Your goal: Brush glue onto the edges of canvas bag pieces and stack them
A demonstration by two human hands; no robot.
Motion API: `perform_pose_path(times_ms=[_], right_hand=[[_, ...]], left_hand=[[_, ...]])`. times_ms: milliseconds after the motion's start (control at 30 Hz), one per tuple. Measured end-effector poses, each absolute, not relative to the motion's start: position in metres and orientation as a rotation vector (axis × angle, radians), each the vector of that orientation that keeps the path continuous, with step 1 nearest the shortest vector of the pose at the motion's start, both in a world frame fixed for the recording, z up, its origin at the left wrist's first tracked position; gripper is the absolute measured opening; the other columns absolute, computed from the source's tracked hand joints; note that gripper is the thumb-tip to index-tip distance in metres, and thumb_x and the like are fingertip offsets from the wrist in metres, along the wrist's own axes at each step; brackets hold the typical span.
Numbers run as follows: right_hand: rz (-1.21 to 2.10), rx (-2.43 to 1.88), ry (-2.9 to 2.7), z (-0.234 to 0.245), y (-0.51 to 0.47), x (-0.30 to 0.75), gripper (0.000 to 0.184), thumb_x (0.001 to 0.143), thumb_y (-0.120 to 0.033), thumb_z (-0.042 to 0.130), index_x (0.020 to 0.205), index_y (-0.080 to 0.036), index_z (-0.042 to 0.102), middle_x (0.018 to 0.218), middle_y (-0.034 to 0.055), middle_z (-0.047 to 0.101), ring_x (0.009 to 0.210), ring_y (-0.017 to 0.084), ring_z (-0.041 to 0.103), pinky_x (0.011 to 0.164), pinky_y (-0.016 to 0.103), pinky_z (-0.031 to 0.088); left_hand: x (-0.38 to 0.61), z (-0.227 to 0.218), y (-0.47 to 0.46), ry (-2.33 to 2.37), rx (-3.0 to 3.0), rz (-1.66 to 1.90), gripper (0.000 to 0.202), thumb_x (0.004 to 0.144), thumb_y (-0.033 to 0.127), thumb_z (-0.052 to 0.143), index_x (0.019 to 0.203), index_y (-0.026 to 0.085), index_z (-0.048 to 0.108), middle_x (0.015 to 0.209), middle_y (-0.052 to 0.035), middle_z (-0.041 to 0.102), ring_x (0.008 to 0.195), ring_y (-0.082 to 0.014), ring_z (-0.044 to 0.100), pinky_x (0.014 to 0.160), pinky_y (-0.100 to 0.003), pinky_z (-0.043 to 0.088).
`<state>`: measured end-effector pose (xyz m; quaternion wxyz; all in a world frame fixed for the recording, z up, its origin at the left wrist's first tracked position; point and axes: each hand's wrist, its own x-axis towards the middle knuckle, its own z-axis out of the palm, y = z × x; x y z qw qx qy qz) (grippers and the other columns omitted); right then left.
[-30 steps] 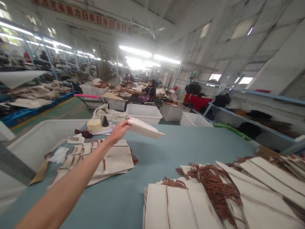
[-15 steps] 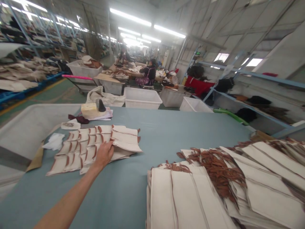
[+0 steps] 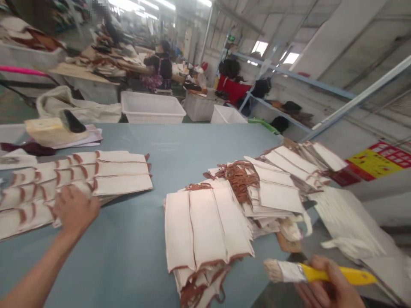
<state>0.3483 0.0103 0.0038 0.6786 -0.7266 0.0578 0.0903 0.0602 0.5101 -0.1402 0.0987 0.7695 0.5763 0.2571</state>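
My left hand (image 3: pixel 76 208) lies over an overlapping spread of cream fabric pieces (image 3: pixel 123 184) with brown edging. Its fingers stretch out on the layers, with the fingertips against the cloth. In the lower right corner my right hand (image 3: pixel 330 284) is wrapped round the yellow handle of a paintbrush (image 3: pixel 290 272), whose pale bristles point left. Between the hands stands a thick stack of cream panels (image 3: pixel 208 226) with brown edges. Behind it, more panels lie with a tangle of brown straps (image 3: pixel 239 179).
The blue-grey tabletop (image 3: pixel 135 256) carries a yellowish block (image 3: pixel 48 130) and a dark object (image 3: pixel 73 121) at the far left. White tubs (image 3: pixel 152 107) stand beyond the table. A person (image 3: pixel 162 64) sits farther back. Shelving (image 3: pixel 289 113) runs along the right wall.
The view has turned right and down, bringing my right hand with the paintbrush into sight. My left hand now lies on the spread pieces instead of at the edge of the top one.
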Motion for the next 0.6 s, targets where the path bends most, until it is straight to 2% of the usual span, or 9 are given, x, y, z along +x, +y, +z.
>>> perform_pose_path(times_ms=[67, 133, 233, 300, 367, 433, 467, 533, 600], right_hand=[[0.245, -1.529, 0.18, 0.005, 0.011, 0.344, 0.05, 0.073, -0.067, 0.085, 0.072, -0.024, 0.06, 0.038, -0.0118, 0.03, 0.031, 0.008, 0.026, 0.035, 0.019, 0.029], [0.266, -1.469, 0.174, 0.006, 0.01, 0.343, 0.05, 0.074, -0.066, 0.086, 0.076, -0.024, 0.06, 0.039, -0.0125, 0.033, 0.032, 0.007, 0.027, 0.037, 0.018, 0.029], [0.247, -1.401, 0.165, 0.007, 0.001, 0.347, 0.051, 0.073, -0.067, 0.086, 0.079, -0.023, 0.06, 0.039, -0.0134, 0.033, 0.033, 0.006, 0.028, 0.039, 0.017, 0.027], [0.224, -1.381, 0.153, 0.007, -0.009, 0.352, 0.05, 0.074, -0.064, 0.085, 0.076, -0.023, 0.058, 0.038, -0.0141, 0.032, 0.033, 0.006, 0.025, 0.039, 0.017, 0.025], [0.225, -1.368, 0.13, 0.007, -0.022, 0.36, 0.047, 0.076, -0.062, 0.084, 0.076, -0.024, 0.056, 0.039, -0.0146, 0.032, 0.033, 0.005, 0.024, 0.04, 0.017, 0.024], [0.224, -1.334, 0.126, 0.007, -0.038, 0.368, 0.046, 0.078, -0.061, 0.082, 0.076, -0.024, 0.055, 0.039, -0.0149, 0.032, 0.033, 0.006, 0.022, 0.04, 0.018, 0.023], [0.22, -1.313, 0.131, 0.007, -0.047, 0.372, 0.046, 0.079, -0.061, 0.082, 0.077, -0.024, 0.055, 0.039, -0.015, 0.032, 0.033, 0.006, 0.022, 0.04, 0.018, 0.023], [0.21, -1.281, 0.14, 0.007, -0.066, 0.38, 0.044, 0.081, -0.06, 0.082, 0.079, -0.024, 0.057, 0.039, -0.0151, 0.033, 0.034, 0.006, 0.022, 0.04, 0.018, 0.024], [0.202, -1.27, 0.14, 0.005, -0.086, 0.387, 0.043, 0.082, -0.058, 0.083, 0.079, -0.023, 0.058, 0.04, -0.015, 0.033, 0.033, 0.006, 0.022, 0.04, 0.018, 0.024]], left_hand=[[0.076, -0.126, 0.489, 1.654, 2.253, 0.796, 0.074, 0.091, 0.038, 0.05, 0.149, -0.008, 0.042, 0.158, -0.0433, 0.045, 0.15, -0.0623, 0.038, 0.114, -0.085, 0.034], [0.098, -0.115, 0.457, 1.492, 2.275, 0.784, 0.072, 0.088, 0.04, 0.049, 0.143, -0.006, 0.051, 0.15, -0.0395, 0.058, 0.144, -0.0551, 0.052, 0.119, -0.073, 0.04], [0.134, -0.102, 0.384, 1.229, 2.286, 0.779, 0.06, 0.093, 0.048, 0.05, 0.141, 0.012, 0.06, 0.14, -0.0216, 0.074, 0.128, -0.0383, 0.071, 0.114, -0.052, 0.054], [0.153, -0.094, 0.323, 1.065, 2.307, 0.799, 0.045, 0.096, 0.053, 0.054, 0.129, 0.024, 0.069, 0.13, -0.0096, 0.082, 0.12, -0.0321, 0.077, 0.107, -0.043, 0.059], [0.165, -0.087, 0.26, 0.941, 2.33, 0.843, 0.032, 0.1, 0.052, 0.055, 0.117, 0.03, 0.072, 0.117, -0.0039, 0.085, 0.108, -0.0281, 0.08, 0.097, -0.038, 0.063], [0.173, -0.082, 0.205, 0.862, 2.364, 0.877, 0.024, 0.103, 0.047, 0.057, 0.113, 0.032, 0.072, 0.101, -0.0029, 0.085, 0.088, -0.0262, 0.081, 0.084, -0.037, 0.065], [0.178, -0.082, 0.184, 0.818, 2.39, 0.891, 0.023, 0.102, 0.046, 0.059, 0.114, 0.032, 0.072, 0.098, -0.004, 0.085, 0.086, -0.0269, 0.08, 0.083, -0.039, 0.065], [0.188, -0.087, 0.156, 0.776, 2.448, 0.921, 0.028, 0.099, 0.048, 0.064, 0.119, 0.03, 0.072, 0.112, -0.0113, 0.083, 0.103, -0.0335, 0.077, 0.097, -0.048, 0.062], [0.2, -0.094, 0.147, 0.778, 2.498, 0.925, 0.031, 0.097, 0.047, 0.067, 0.12, 0.026, 0.073, 0.124, -0.017, 0.079, 0.114, -0.0382, 0.072, 0.103, -0.055, 0.056]])
